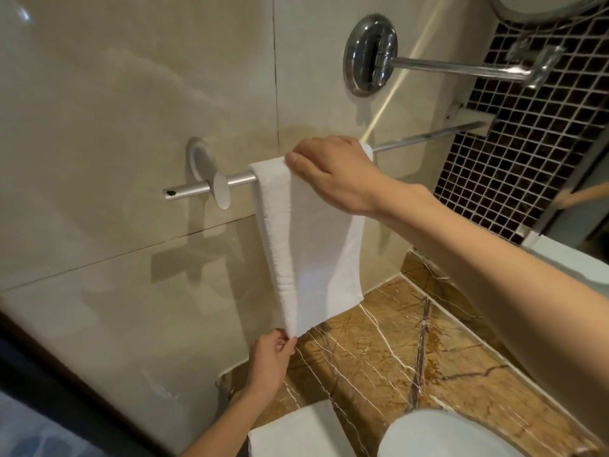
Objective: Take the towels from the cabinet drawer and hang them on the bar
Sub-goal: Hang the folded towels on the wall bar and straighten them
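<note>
Hanging at centre: white towel (313,232) over bar (194,187); chrome mirror arm (461,68) upper right, marble counter (438,351) and folded towel (293,435) below. Fingers of right hand (333,171) curl over towel top; left hand (270,361) pinches lower corner.

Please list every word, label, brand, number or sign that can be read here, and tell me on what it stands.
None: no readable text anywhere in this view.
The hanging towel, the bar, the folded towel, the chrome wall mount and the marble counter all show plain surfaces, without print or label.
</note>
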